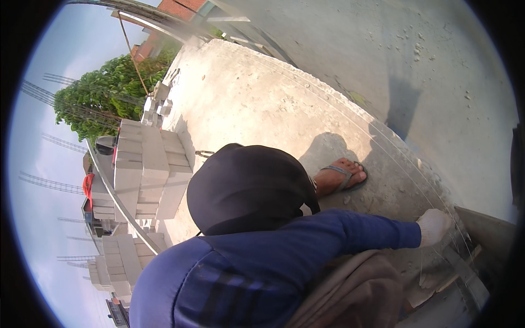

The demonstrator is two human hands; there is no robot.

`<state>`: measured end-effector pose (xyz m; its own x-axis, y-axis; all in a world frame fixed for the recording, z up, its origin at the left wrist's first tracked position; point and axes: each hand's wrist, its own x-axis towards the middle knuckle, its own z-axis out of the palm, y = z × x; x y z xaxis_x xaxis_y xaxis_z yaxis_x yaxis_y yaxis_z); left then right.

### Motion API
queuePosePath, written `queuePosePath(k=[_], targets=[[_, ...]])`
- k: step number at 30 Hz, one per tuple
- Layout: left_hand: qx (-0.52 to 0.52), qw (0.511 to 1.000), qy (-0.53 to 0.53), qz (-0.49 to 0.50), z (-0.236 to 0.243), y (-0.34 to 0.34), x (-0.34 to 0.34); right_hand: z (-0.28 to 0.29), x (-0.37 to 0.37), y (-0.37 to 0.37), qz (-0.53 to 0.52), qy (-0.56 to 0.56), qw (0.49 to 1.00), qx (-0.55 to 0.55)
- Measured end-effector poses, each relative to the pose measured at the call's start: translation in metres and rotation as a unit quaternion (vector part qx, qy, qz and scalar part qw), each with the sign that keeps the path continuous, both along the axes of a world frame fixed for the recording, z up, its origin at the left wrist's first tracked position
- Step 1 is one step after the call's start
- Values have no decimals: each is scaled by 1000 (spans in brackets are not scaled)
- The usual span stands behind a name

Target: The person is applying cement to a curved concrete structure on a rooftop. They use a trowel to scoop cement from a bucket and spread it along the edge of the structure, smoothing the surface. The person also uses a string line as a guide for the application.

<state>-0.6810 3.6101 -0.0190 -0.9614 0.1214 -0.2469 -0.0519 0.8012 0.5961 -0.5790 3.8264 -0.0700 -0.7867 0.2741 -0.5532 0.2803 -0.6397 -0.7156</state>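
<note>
My left hand [436, 228], in a whitish work glove, is at the far right end of my blue sleeve [372, 229]. Its fingers look curled closed, but what they hold, if anything, is hidden. Thin pale strings [402, 146] run along the concrete edge and pass close by the hand. Another fine line hangs below the glove. Just past it lies a grey-brown board [485, 227], with more strips in the shade underneath. I do not see my right hand; a pale shape [429, 280] near the lower right is too shaded to make out.
My bent knee in black cloth [249, 188] and my sandalled foot [344, 176] are on the rough concrete slab [235, 93]. A smooth grey surface [454, 109] lies beyond its edge. Pale blocks [147, 164] are stacked at left, beside a long pale bar [117, 199] and protruding steel rods.
</note>
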Motion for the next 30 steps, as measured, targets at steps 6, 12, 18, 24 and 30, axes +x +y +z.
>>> queuePosePath(k=[6, 12, 18, 24, 30], targets=[[24, 999, 18, 24, 3, 5, 7, 3, 4, -7, 5, 16, 1000, -11], [6, 998, 63, 1, -28, 20, 12, 2, 15, -18, 14, 43, 998, -54], [138, 986, 84, -44, -9, 22, 2, 16, 6, -1, 8, 105, 973, -206], [167, 984, 55, -19, 6, 6, -9, 1, 10, 8, 38, 172, 944, -279], [79, 996, 13, -49, -10, 13, -4, 13, 13, -8, -46, 33, 983, -172]])
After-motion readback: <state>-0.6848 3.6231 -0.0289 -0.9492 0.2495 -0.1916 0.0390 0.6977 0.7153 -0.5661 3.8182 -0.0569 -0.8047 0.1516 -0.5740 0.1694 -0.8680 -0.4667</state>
